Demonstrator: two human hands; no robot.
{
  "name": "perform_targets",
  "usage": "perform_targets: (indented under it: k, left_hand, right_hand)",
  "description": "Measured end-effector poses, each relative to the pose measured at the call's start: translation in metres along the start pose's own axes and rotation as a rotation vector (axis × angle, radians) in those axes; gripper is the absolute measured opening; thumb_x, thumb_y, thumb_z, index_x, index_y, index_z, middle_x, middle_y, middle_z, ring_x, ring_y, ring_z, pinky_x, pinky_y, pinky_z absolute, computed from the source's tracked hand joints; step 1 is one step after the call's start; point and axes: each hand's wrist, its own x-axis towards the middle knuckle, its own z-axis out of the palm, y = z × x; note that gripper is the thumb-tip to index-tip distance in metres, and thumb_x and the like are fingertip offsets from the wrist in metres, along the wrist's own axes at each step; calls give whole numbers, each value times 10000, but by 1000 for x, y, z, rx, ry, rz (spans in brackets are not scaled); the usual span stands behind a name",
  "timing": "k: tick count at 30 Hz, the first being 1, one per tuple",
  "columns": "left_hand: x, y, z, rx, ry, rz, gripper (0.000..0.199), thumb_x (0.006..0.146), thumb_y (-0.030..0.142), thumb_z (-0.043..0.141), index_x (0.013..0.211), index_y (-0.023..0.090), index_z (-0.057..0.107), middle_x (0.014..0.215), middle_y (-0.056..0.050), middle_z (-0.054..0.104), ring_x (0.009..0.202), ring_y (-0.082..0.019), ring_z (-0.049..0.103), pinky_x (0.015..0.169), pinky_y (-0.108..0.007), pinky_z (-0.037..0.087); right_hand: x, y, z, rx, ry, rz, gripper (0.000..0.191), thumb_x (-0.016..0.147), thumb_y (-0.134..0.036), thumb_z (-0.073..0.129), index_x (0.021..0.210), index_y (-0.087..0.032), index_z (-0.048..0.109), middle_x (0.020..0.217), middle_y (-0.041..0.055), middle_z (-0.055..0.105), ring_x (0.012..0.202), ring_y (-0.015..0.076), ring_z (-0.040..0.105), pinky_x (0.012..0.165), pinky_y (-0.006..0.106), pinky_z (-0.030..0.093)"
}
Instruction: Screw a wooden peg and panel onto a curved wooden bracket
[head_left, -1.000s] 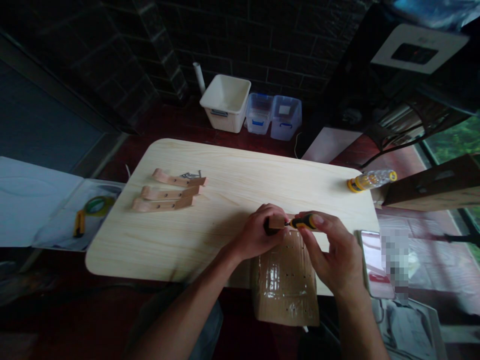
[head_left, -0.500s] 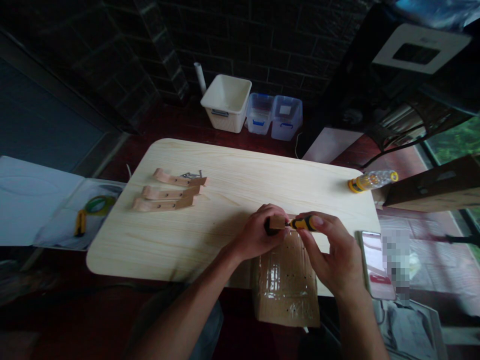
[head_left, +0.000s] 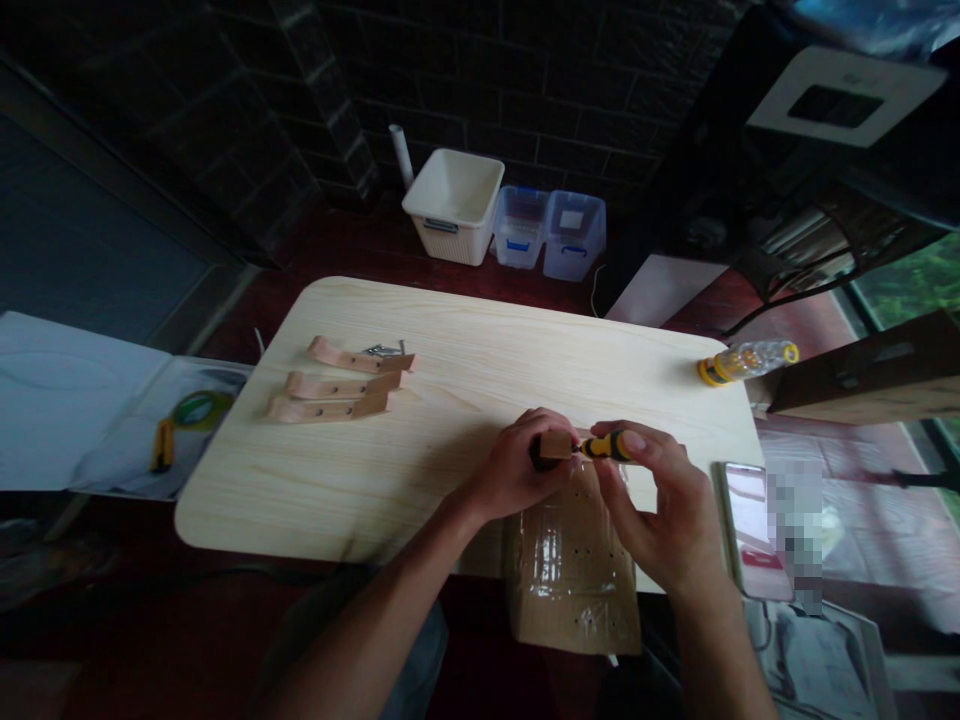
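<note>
At the near edge of a pale bench (head_left: 480, 340), a person's left hand (head_left: 521, 460) has its fingers curled round a wooden piece (head_left: 556, 445), approx. over a taped, holed cardboard piece (head_left: 574, 570) overhanging the edge. Right hand (head_left: 667, 500): thumb & fingers pinched close on a yellow-black screwdriver (head_left: 606, 446), its tip at the wooden piece; can't tell if it's seated in a screw. Step in hand is prob. screw-turning; next move calls for a steady left grip w/ the tip in line. Far left: 3 curved wooden strips (head_left: 341, 386) nr. loose screws (head_left: 384, 350).
</note>
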Motion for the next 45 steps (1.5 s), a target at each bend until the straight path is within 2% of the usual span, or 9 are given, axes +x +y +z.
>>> perform_targets:
  k: [3, 10, 15, 22, 28, 34, 40, 45]
  left_hand:
    - [0, -2, 0, -2, 0, 10, 184, 916, 258, 730, 1078, 224, 649, 1132, -75, 730, 1090, -240, 681, 995, -444, 559]
    - [0, -1, 0, 5, -2, -5, 180, 911, 264, 741, 1067, 218, 662, 1130, -79, 727, 1094, -246, 679, 1000, -448, 556]
    - [0, 0, 0, -13, 13, 1, 175, 913, 266, 735, 1062, 217, 658, 1127, -81, 730, 1099, -251, 682, 1002, -447, 557]
    - [1, -1, 0, 19, 3, 3, 161, 914, 261, 728, 1050, 218, 654, 1112, -75, 735, 1061, -239, 686, 967, -436, 565]
    - [1, -2, 0, 2, 1, 13, 197, 907, 263, 740, 1078, 217, 654, 1136, -80, 735, 1078, -243, 690, 968, -432, 567]
    - [0, -1, 0, 15, 12, -7, 181, 912, 287, 741, 1062, 226, 661, 1114, -75, 734, 1047, -237, 689, 958, -436, 571]
    - [0, -2, 1, 1, 7, 19, 200, 908, 267, 745, 1083, 221, 659, 1140, -77, 732, 1089, -242, 684, 990, -443, 560]
    - [0, -1, 1, 10, 12, -2, 184, 911, 287, 743, 1061, 219, 661, 1116, -79, 733, 1066, -244, 686, 979, -446, 564]
  right_hand:
    - [-1, 0, 1, 26, -6, 17, 724, 943, -18, 646, 1529, -397, 453, 1336, 57, 693, 1201, 207, 708, 937, 411, 643]
    - [-2, 5, 0, 1, 1, 4, 761, 941, -20, 660, 1539, -442, 453, 1261, 26, 689, 1137, 173, 715, 901, 360, 640]
    - [-2, 1, 2, 56, -6, 25, 749, 946, 7, 620, 1538, -417, 446, 1376, 46, 673, 1257, 198, 686, 978, 408, 628]
    - [-1, 2, 1, -8, 17, 34, 711, 949, -27, 649, 1507, -438, 491, 1233, 22, 713, 1110, 174, 730, 881, 364, 641]
    - [0, -1, 2, 50, 1, 29, 740, 942, -1, 625, 1533, -415, 461, 1354, 34, 696, 1236, 197, 703, 966, 397, 634]
    - [-4, 1, 1, 55, 10, 49, 736, 940, -4, 635, 1516, -436, 489, 1277, 7, 715, 1165, 170, 721, 924, 360, 636]
    - [-2, 1, 1, 85, -6, 46, 738, 941, -7, 631, 1523, -431, 468, 1348, 24, 696, 1226, 198, 704, 971, 409, 627]
    - [0, 1, 3, 41, 10, 40, 719, 950, -21, 632, 1519, -434, 480, 1267, 20, 709, 1139, 180, 723, 900, 367, 641]
